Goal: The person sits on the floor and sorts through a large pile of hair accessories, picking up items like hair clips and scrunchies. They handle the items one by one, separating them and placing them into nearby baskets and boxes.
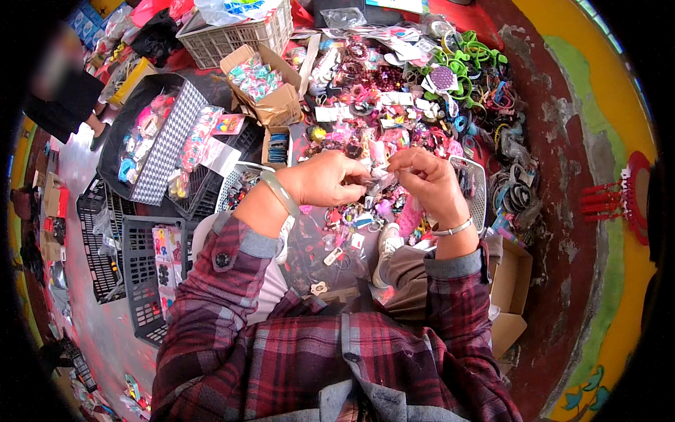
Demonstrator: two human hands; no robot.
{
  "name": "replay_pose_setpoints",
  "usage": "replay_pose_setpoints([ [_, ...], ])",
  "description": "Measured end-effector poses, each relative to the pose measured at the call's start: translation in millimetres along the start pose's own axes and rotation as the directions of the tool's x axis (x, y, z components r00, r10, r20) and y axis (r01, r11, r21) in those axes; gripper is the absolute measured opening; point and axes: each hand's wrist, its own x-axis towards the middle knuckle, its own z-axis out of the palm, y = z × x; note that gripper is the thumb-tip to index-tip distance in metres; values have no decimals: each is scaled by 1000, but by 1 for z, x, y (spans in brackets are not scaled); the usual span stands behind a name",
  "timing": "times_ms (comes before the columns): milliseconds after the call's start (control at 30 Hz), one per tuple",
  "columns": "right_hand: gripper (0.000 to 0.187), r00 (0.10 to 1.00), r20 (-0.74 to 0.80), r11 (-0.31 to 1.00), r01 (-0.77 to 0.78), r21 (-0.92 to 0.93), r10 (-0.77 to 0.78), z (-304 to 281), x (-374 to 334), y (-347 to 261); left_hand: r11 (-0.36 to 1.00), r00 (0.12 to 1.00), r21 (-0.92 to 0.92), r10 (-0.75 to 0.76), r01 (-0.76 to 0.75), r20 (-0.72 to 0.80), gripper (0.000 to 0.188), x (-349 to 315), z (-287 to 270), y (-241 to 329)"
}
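Observation:
Both my hands are held close together over a pile of hair accessories [362, 116]. My left hand [325, 181], with a pale green bangle at the wrist, has its thumb and fingers pinched together. Opposite it, my right hand [430, 183], wearing a silver bangle, is also closed in a pinch. A small clear plastic packet [383, 184] shows between the fingertips; its contents are too small to make out. Below the hands lie more hair ties, clips and a pink fuzzy piece [410, 214].
A white basket [479, 190] stands beside my right hand. Green headbands [464, 77] lie farther back. To the left are a carton [285, 109] of packets, a houndstooth box [165, 144] and a dark crate [140, 281]. Another cardboard box [511, 295] sits at right. A person stands at upper left.

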Motion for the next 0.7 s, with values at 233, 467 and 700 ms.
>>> replay_pose_setpoints([
  [233,18,993,87,994,83,-75,-76,-1,-3,-15,973,982,-225,-98,59,-165,26,4,8,-15],
  [467,18,982,179,992,84,-89,-67,10,-5,-18,992,981,32,-114,120,-155,19,10,15,-11],
  [700,17,978,195,979,107,-176,-72,17,-6,-20,989,928,140,5,51,-374,20,13,26,-9],
])
